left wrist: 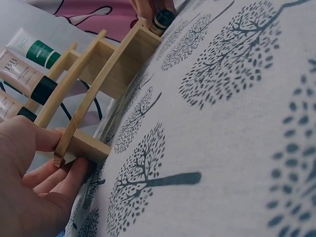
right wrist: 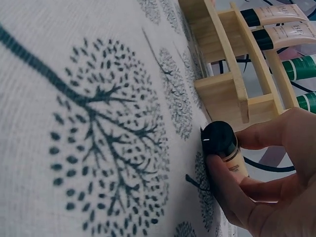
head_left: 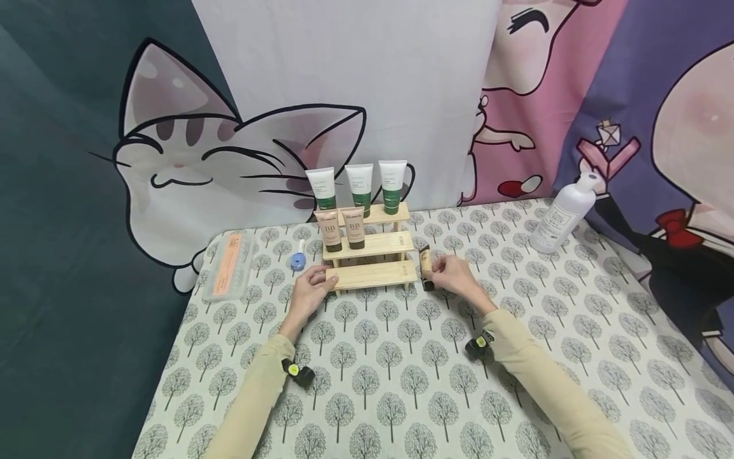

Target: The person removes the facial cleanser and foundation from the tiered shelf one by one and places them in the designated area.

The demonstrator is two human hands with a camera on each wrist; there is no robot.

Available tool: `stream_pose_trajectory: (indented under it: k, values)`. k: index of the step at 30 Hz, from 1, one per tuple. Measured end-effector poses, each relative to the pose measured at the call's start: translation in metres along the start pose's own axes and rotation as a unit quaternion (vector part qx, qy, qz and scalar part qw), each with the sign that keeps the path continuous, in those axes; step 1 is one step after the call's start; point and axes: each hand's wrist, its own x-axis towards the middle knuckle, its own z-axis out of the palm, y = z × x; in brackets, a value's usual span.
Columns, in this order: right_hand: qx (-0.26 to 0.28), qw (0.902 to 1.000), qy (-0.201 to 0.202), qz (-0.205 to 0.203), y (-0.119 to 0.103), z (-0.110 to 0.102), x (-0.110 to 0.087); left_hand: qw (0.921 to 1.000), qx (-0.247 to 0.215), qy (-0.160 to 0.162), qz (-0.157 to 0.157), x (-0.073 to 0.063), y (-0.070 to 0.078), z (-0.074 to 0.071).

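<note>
A three-step wooden display stand (head_left: 369,274) stands on the cloth. My left hand (head_left: 309,290) grips the left end of its lowest step, with fingers beneath the board (left wrist: 91,103) in the left wrist view. Just right of the stand, my right hand (head_left: 454,274) pinches a small beige cosmetic tube (head_left: 425,260) between thumb and fingers. Its round black cap (right wrist: 218,138) faces the right wrist camera; the fingers hide part of its body. Two beige BB cream tubes (head_left: 355,228) stand cap-down on the middle step. Several white and green tubes (head_left: 392,185) stand on the top step.
Left of the stand lie a small blue round item (head_left: 297,261) with a white end and a clear flat case (head_left: 230,264) with an orange strip. A white pump bottle (head_left: 563,217) stands at the back right. A printed curtain (head_left: 355,57) hangs behind the tree-patterned tablecloth (head_left: 390,382).
</note>
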Motion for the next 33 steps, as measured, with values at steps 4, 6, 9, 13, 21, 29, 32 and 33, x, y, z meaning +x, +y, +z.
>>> stream_pose_trajectory:
  k: [4, 6, 9, 13, 21, 29, 32, 33]
  values:
    - [-0.013, 0.9999, 0.006, -0.002, 0.002, -0.002, -0.001, 1.0, -0.001, -0.002, 0.003, 0.0, -0.001, 0.001]
    - [-0.016, 0.9998, 0.01, -0.009, 0.003, -0.004, -0.002, 1.0, -0.001, 0.0, 0.003, 0.001, -0.001, 0.0]
    - [-0.02, 0.9994, 0.014, -0.024, 0.003, -0.007, -0.004, 1.0, -0.003, 0.0, 0.003, 0.001, 0.0, 0.0]
    - [-0.016, 0.9992, 0.012, -0.036, 0.003, -0.009, -0.007, 1.0, -0.004, 0.0, 0.004, 0.0, -0.001, -0.002]
    - [-0.025, 0.9984, 0.011, -0.049, -0.002, -0.015, -0.01, 1.0, -0.007, -0.004, -0.001, -0.001, -0.002, -0.002]
    - [-0.032, 0.9979, 0.021, -0.052, -0.027, -0.029, -0.014, 0.9999, -0.011, -0.004, 0.003, -0.001, -0.001, -0.001]
    - [-0.026, 0.9975, 0.03, -0.059, -0.037, -0.034, -0.016, 0.9999, -0.01, -0.005, 0.005, -0.001, -0.001, -0.001]
    - [-0.025, 0.9973, 0.031, -0.062, -0.041, -0.035, -0.017, 0.9999, -0.009, -0.005, 0.006, -0.001, 0.0, -0.001]
